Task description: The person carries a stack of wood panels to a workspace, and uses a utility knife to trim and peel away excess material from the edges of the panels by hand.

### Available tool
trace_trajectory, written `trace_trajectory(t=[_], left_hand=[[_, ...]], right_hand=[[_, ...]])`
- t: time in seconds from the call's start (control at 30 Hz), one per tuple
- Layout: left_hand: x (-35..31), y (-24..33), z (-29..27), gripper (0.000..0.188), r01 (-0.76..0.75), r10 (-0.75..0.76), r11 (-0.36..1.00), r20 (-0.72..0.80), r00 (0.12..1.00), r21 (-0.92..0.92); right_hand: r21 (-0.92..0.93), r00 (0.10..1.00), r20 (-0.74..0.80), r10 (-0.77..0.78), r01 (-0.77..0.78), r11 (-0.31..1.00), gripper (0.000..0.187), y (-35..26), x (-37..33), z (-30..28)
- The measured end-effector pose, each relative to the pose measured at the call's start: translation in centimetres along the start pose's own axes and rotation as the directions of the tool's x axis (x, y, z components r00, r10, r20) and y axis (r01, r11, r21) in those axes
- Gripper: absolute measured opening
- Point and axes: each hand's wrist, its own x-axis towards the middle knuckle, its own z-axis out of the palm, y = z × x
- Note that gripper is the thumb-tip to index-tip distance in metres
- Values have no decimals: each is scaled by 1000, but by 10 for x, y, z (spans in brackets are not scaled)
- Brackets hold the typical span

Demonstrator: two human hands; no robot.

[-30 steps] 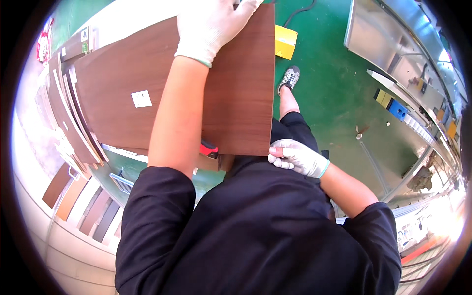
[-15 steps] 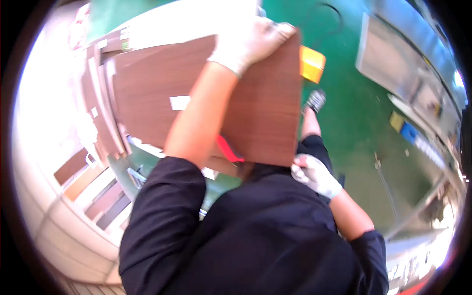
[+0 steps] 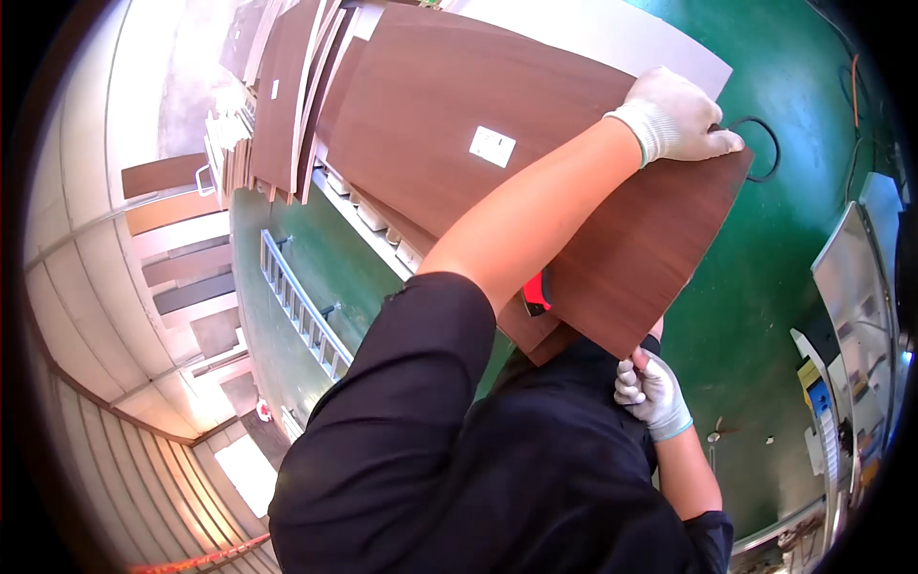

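Observation:
A large brown wood-grain panel (image 3: 660,239) with a white label (image 3: 492,146) lies in front of me, its right end angled toward my body. My left hand (image 3: 677,117), in a white knit glove, is closed over the far edge near the right corner. My right hand (image 3: 658,394), also gloved, pinches the near right corner beside my waist. Another brown board (image 3: 528,330) shows beneath the panel. A red and black object (image 3: 536,293), partly hidden by my left forearm, sits at the near edge; its kind is unclear.
A white panel (image 3: 612,33) lies beyond the brown one. More boards (image 3: 287,96) stand stacked at the far left. A metal ladder-like frame (image 3: 304,311) is on the green floor (image 3: 755,316) to the left. A sheet-topped stand (image 3: 846,277) is at the right; a black cable (image 3: 770,153) loops past the far corner.
My view has swung, so the panel appears turned, its near right corner pointing toward me. Both hands keep hold of it. The yellow item beside the panel is out of sight.

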Motion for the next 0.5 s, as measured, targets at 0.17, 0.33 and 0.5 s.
trace_trajectory(t=[0.17,0.33,0.5], left_hand=[[-15,-35,14,49,-253,246,954,-59,967,-163],[-20,-38,24,41,-327,304,932,-159,939,-154],[-22,-44,25,37,-482,422,856,-289,859,-185]], right_hand=[[79,986,36,-162,159,984,27,38,11,4],[146,952,-32,-305,306,941,27,53,14,19],[-81,909,-220,-355,345,935,39,58,13,26]])
